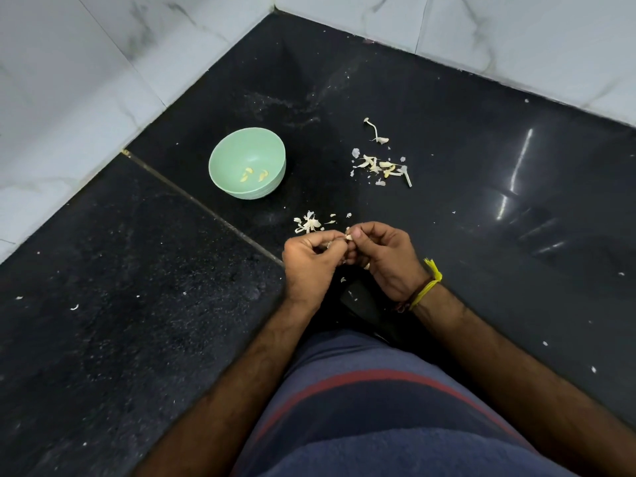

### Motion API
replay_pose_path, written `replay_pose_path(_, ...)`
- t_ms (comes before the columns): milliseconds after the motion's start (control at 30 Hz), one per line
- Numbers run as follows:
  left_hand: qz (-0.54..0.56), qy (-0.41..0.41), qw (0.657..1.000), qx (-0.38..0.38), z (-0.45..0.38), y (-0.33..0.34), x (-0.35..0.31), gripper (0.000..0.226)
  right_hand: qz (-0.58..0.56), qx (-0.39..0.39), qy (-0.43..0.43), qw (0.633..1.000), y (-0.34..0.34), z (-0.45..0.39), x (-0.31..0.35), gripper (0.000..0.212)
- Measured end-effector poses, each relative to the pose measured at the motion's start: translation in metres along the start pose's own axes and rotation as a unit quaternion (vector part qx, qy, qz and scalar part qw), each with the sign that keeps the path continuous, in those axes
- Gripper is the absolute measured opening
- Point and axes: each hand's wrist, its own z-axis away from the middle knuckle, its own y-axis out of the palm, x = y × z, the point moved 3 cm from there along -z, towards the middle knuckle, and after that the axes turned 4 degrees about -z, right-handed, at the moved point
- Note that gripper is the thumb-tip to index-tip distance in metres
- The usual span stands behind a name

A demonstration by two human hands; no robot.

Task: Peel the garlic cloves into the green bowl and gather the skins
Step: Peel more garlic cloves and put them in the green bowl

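Left hand (pixel 311 261) and right hand (pixel 385 256) meet above the black bench (pixel 137 304), fingers curled, together pinching a clove (pixel 349 236) that is mostly hidden between the fingertips. Green bowl (pixel 220 156) stands beyond them, holding a few peeled cloves (pixel 253 174), their number hard to make out. Skins (pixel 309 223) lie just beyond the hands; more scraps (pixel 380 166) lie right of the bowl.

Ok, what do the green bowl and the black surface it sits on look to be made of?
Green bowl: probably plastic or melamine; an even pastel colour, a matte sheen and a thin rim.
Black surface: looks like polished stone, perhaps granite; fine speckles, mirror-like light streaks and a straight seam between slabs.
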Motion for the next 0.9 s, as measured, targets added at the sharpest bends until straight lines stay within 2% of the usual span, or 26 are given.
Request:
replay_pose_path(67,0.048,-0.031,0.998,0.001,0.000,0.001,0.002,0.008,-0.032,0.008,0.028,0.999,0.002,0.000,0.000,0.013)
replay_pose_path(267,0.031,-0.022,0.999,0.008,-0.001,0.000,0.003,0.015,-0.082,0.020,0.092,0.992,0.001,-0.001,-0.002,0.020)
replay_pose_path(333,0.008,-0.007,1.000,0.008,0.000,-0.002,0.002,0.016,-0.063,0.007,0.078,0.995,0.000,-0.002,-0.001,0.016)
replay_pose_path(400,-0.010,0.009,1.000,0.001,-0.002,-0.003,0.003,0.012,0.025,-0.027,0.016,0.999,-0.001,-0.002,0.002,0.009)
replay_pose_path(467,-0.038,0.020,0.999,-0.008,-0.004,-0.005,0.006,0.005,0.135,-0.063,-0.056,0.987,0.000,-0.001,0.004,0.007)
replay_pose_path(567,-0.069,0.032,0.997,-0.024,-0.005,-0.006,0.008,0.016,0.208,-0.078,-0.099,0.970,0.004,0.001,0.005,0.010)
replay_pose_path(733,-0.100,0.038,0.994,-0.033,-0.008,-0.009,0.010,0.024,0.191,0.007,-0.045,0.981,0.004,0.001,0.010,0.015)
replay_pose_path(900,-0.105,0.037,0.993,-0.031,-0.006,-0.008,0.011,0.026,0.132,-0.006,-0.017,0.991,0.001,0.001,0.007,0.011)
